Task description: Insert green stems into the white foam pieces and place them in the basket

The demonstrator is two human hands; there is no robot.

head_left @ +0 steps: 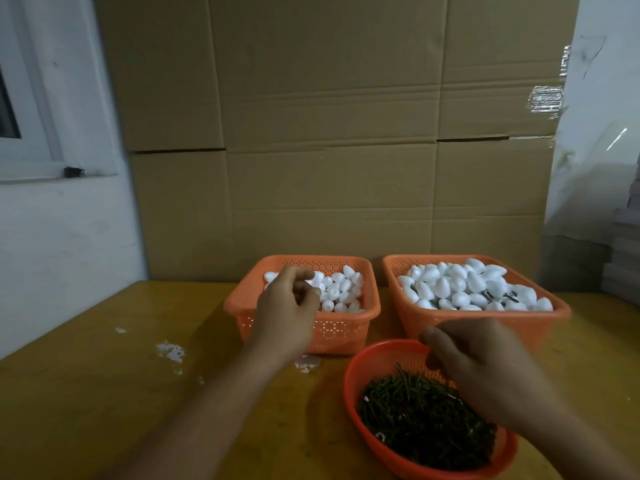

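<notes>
While both hands work over separate containers, neither yet shows a joined piece. Landmark for all positions: the round orange plastic bowl of green stems [377,362], nearest the person on the yellow-brown wooden table [86,393].

Left hand [289,306]: reaches over the rectangular orange perforated basket [372,306] just behind and left of the bowl, which is partly filled with white egg-shaped foam pieces [341,289]. Fingers curled down into the pile, fingertips bunched as for a pinch; whether a piece is actually gripped cannot be told, since the hand hides it.

Right hand [485,368]: over the bowl's far right part, fingers curled downward toward the short green stems [415,410]. Thumb and fingertips are close together at the bowl's back rim; a stem between them is not visible, so the hold cannot be told.

Second orange perforated basket [412,317], directly behind the bowl: heaped with foam pieces, a few dark stems showing between them. Judged to be the finished-work basket.

Key relation: stems lie directly beneath the right hand, in a tangled heap with no common axis; foam lies under the left. Judgement: pick-up stage, each hand already on its own supply. Next: bring both together in front of the baskets, stem end-on to foam.

Loose white foam crumbs [169,351] lie left of the bowl.
</notes>
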